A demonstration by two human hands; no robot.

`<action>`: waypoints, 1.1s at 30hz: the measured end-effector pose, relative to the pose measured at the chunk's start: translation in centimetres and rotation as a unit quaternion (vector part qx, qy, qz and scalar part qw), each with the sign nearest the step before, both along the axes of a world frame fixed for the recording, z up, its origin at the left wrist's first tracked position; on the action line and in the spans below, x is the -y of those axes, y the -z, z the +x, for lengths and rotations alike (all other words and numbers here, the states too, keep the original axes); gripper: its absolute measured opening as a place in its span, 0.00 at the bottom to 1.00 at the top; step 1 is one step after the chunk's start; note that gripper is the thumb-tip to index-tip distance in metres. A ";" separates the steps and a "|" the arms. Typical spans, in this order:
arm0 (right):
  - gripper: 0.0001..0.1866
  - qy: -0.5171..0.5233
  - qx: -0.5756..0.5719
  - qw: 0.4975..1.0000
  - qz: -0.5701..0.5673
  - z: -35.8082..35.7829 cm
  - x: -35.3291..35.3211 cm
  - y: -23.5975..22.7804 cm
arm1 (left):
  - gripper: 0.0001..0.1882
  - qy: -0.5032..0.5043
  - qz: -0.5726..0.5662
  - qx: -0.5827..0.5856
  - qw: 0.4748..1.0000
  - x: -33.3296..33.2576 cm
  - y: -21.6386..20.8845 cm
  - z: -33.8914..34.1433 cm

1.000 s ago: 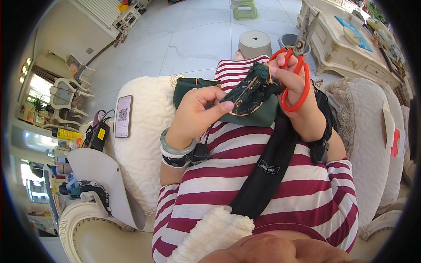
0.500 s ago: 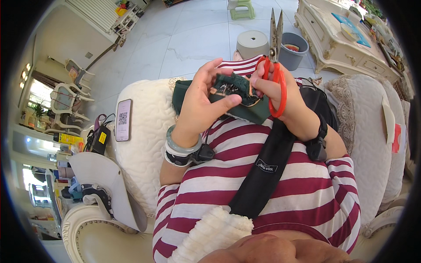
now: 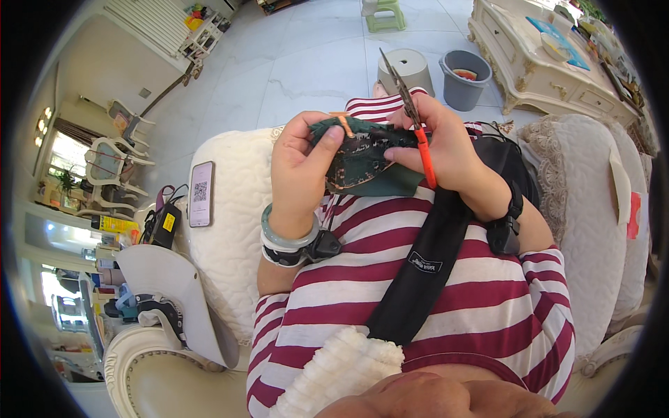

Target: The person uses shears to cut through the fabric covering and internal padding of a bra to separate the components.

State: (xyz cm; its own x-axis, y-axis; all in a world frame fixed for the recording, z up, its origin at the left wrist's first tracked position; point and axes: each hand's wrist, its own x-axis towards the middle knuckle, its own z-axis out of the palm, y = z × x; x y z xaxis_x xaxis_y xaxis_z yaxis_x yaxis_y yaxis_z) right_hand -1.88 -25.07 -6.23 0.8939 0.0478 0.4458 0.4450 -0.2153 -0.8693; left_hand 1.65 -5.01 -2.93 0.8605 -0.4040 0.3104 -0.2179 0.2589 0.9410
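Observation:
Above my lap, both hands hold a dark green fabric piece (image 3: 361, 159) with frayed dark patches and tan edging. My left hand (image 3: 294, 167) grips its left side, thumb on top near a tan strip. My right hand (image 3: 449, 153) pinches the right side of the fabric between thumb and fingers. The same hand keeps a pair of scissors (image 3: 426, 159) with red-orange handles, seen nearly edge-on. Their metal blades point away and up to the left, clear of the fabric. Under the worked piece, more plain green cloth (image 3: 401, 182) lies over my striped shirt.
A phone (image 3: 201, 195) lies on the white quilted cushion at my left, near a grey sun visor (image 3: 174, 289). Ahead on the tiled floor stand a round stool (image 3: 415, 66) and a grey bucket (image 3: 460, 90). A carved cream table (image 3: 519, 70) is at the far right.
The scissors have tipped to the left, their handles turning edge-on. The fabric is now spread wider between my hands, and my left hand has shifted slightly left.

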 end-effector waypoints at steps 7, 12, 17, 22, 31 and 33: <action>0.15 0.087 0.064 0.992 0.062 0.8 0.5 1.2 | 0.11 -0.019 -0.092 -0.003 0.996 -0.6 -0.4 -0.3; 0.17 0.102 0.157 0.975 0.116 -0.1 0.4 0.3 | 0.16 -0.051 0.005 0.103 0.993 -1.5 0.4 0.4; 0.18 0.067 0.190 0.966 0.162 -0.4 0.5 0.2 | 0.19 -0.064 -0.002 0.062 0.996 -1.2 -0.3 -0.9; 0.17 0.055 0.262 0.960 0.079 -1.1 0.8 -0.3 | 0.20 -0.106 -0.033 0.159 0.981 -0.7 -0.6 -1.4; 0.16 -0.009 0.226 0.969 0.101 -1.4 0.7 -0.3 | 0.06 -0.127 -0.013 0.181 0.975 -1.8 0.4 -1.0; 0.15 -0.007 0.192 0.974 0.117 -1.3 0.6 -0.2 | 0.03 -0.156 -0.013 0.174 0.972 -1.8 0.6 -0.7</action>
